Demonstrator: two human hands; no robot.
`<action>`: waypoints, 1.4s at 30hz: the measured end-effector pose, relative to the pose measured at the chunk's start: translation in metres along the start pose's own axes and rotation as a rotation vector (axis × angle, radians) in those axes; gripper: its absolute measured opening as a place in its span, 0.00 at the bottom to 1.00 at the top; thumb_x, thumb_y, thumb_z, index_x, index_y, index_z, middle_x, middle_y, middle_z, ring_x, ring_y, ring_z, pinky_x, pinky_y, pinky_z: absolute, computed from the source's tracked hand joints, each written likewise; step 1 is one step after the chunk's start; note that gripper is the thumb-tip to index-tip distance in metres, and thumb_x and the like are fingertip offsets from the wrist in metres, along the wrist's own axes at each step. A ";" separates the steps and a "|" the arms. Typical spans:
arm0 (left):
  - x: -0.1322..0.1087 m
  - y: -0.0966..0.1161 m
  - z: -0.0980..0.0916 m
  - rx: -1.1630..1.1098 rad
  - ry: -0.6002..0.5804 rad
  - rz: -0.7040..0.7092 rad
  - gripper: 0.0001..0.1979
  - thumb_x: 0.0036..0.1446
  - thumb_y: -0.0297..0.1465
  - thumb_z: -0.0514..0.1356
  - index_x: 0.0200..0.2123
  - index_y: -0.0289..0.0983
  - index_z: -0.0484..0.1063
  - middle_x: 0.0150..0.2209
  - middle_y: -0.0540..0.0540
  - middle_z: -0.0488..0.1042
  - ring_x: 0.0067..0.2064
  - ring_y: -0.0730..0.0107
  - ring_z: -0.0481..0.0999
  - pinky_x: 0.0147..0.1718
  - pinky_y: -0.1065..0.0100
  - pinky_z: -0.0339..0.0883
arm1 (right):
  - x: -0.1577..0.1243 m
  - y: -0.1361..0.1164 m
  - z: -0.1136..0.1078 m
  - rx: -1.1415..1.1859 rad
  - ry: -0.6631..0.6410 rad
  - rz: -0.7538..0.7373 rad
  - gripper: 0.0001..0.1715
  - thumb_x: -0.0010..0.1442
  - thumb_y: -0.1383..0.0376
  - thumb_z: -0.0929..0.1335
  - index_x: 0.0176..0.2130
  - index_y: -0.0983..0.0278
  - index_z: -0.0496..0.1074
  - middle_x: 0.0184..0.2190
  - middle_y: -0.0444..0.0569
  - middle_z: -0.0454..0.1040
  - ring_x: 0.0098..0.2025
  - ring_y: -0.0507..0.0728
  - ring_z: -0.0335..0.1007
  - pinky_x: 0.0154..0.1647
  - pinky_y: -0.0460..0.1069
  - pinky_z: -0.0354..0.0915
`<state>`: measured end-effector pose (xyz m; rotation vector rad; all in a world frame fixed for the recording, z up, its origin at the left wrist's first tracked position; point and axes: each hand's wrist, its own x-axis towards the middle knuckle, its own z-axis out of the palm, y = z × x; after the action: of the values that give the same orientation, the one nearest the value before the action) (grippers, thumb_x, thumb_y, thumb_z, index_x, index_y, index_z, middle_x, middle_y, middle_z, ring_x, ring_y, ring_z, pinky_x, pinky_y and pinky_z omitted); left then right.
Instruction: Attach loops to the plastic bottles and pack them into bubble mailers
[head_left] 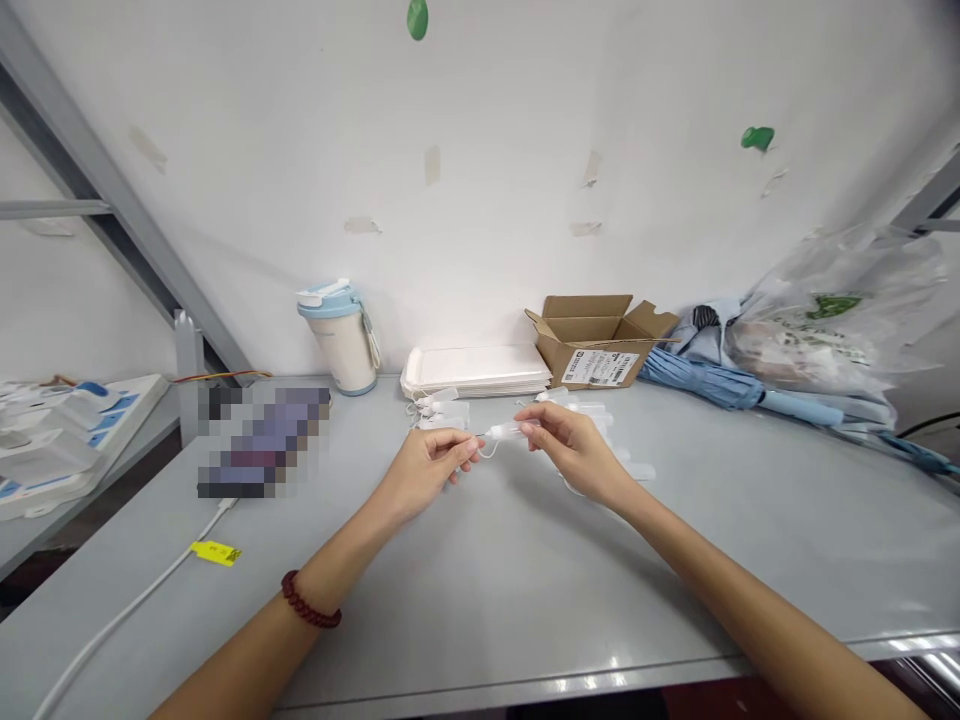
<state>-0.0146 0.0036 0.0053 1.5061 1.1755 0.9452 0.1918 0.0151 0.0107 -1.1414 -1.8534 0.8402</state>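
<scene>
In front of me, my right hand [566, 440] pinches a small clear plastic tube with a white cap end [502, 431], held level above the table. A thin white cord loops down below the cap. My left hand [439, 462] is closed, thumb against fingers, on a thin dark pin-like piece at the cap's end; its details are too small to make out. More small tubes with white caps and cords [442, 408] lie in a group behind my left hand. Other clear tubes [637, 470] lie behind and beside my right hand, partly hidden by it.
A stack of white envelopes [480, 368] and an open cardboard box [592, 345] stand against the wall. Left of them are a cup [341, 340], a blurred-out device [266, 445] and a white cable [135, 605]. A folded blue umbrella [705, 380] and plastic bag [817, 330] lie right.
</scene>
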 end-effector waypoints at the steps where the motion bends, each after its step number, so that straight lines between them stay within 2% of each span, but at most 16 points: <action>1: 0.000 0.000 0.000 0.012 -0.007 0.009 0.15 0.51 0.42 0.59 0.30 0.36 0.77 0.29 0.46 0.75 0.29 0.70 0.70 0.26 0.71 0.64 | 0.000 0.000 0.000 0.011 -0.003 0.001 0.13 0.60 0.58 0.63 0.39 0.64 0.70 0.23 0.43 0.67 0.26 0.51 0.64 0.25 0.46 0.58; 8: -0.001 0.001 0.002 0.082 -0.024 0.084 0.14 0.54 0.41 0.57 0.27 0.36 0.75 0.27 0.47 0.73 0.27 0.72 0.68 0.27 0.71 0.64 | -0.001 -0.002 -0.001 0.027 -0.038 0.032 0.14 0.60 0.57 0.63 0.39 0.64 0.70 0.24 0.44 0.67 0.26 0.51 0.62 0.25 0.46 0.57; 24: -0.001 0.000 0.000 0.096 -0.039 0.096 0.15 0.54 0.41 0.56 0.26 0.37 0.75 0.29 0.46 0.74 0.30 0.69 0.69 0.27 0.70 0.64 | -0.002 -0.005 -0.002 0.019 -0.009 0.052 0.14 0.60 0.57 0.63 0.38 0.64 0.71 0.22 0.43 0.65 0.24 0.50 0.61 0.22 0.44 0.55; 32: -0.003 -0.001 0.000 0.209 -0.055 0.129 0.15 0.54 0.39 0.56 0.26 0.37 0.76 0.26 0.48 0.73 0.28 0.70 0.67 0.28 0.70 0.61 | -0.001 -0.002 -0.004 -0.070 -0.025 -0.057 0.13 0.61 0.58 0.62 0.35 0.64 0.71 0.23 0.43 0.66 0.23 0.49 0.57 0.23 0.45 0.55; 36: -0.004 -0.001 -0.001 0.286 -0.125 0.123 0.14 0.55 0.38 0.55 0.28 0.37 0.78 0.25 0.48 0.72 0.29 0.69 0.68 0.27 0.70 0.59 | -0.002 0.000 -0.004 -0.144 -0.055 -0.107 0.13 0.62 0.59 0.62 0.35 0.64 0.72 0.24 0.44 0.69 0.25 0.50 0.59 0.25 0.46 0.56; 42: -0.006 -0.002 -0.001 0.302 -0.150 0.112 0.15 0.54 0.38 0.55 0.24 0.37 0.77 0.22 0.49 0.71 0.24 0.70 0.65 0.24 0.71 0.55 | -0.004 0.003 0.001 -0.207 -0.056 -0.197 0.12 0.62 0.60 0.62 0.35 0.63 0.72 0.24 0.46 0.71 0.26 0.52 0.63 0.26 0.47 0.57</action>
<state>-0.0173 -0.0017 0.0032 1.8662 1.1725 0.7353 0.1932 0.0128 0.0062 -1.0463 -2.0985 0.5847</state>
